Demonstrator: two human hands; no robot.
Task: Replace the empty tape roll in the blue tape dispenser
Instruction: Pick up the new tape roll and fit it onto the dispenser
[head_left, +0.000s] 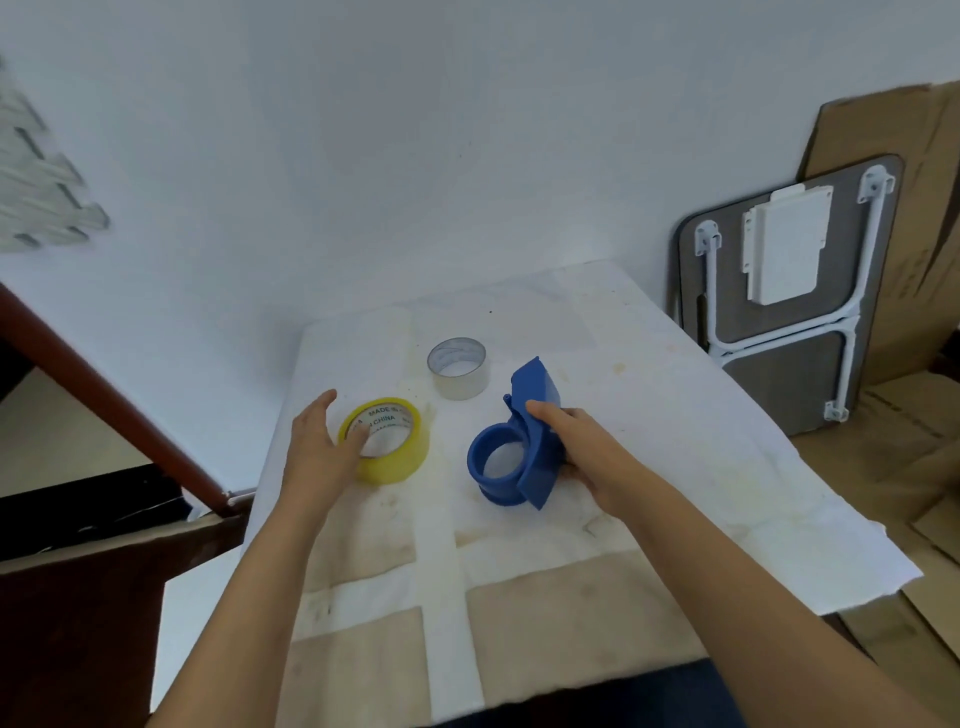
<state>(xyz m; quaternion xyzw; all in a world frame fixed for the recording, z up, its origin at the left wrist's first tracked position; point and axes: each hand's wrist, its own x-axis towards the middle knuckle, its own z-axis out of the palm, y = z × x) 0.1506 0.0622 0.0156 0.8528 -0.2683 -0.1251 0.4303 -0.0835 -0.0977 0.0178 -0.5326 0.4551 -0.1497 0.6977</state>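
1. Here, the left hand (317, 452) is seen spread open over the cloth (675, 467), fingers extended, with nothing gripped.
2. The yellow roll (387, 441) is laid flat just to the right of that hand; its near rim is touched by the fingertips, and printed lettering is shown on its core.
3. The empty core (458, 368), a clear-grey ring, is set upright beyond the yellow roll, further from both hands and apart from each.
4. The dispenser (519, 447) is held in the right hand (582, 452), which is closed around its handle side; the thumb is laid along the top edge.
5. The dispenser's round hub is turned toward the left hand, and no roll is carried on it.
6. A folded table (789, 312) is leaned against the wall, well to the right of the right hand.
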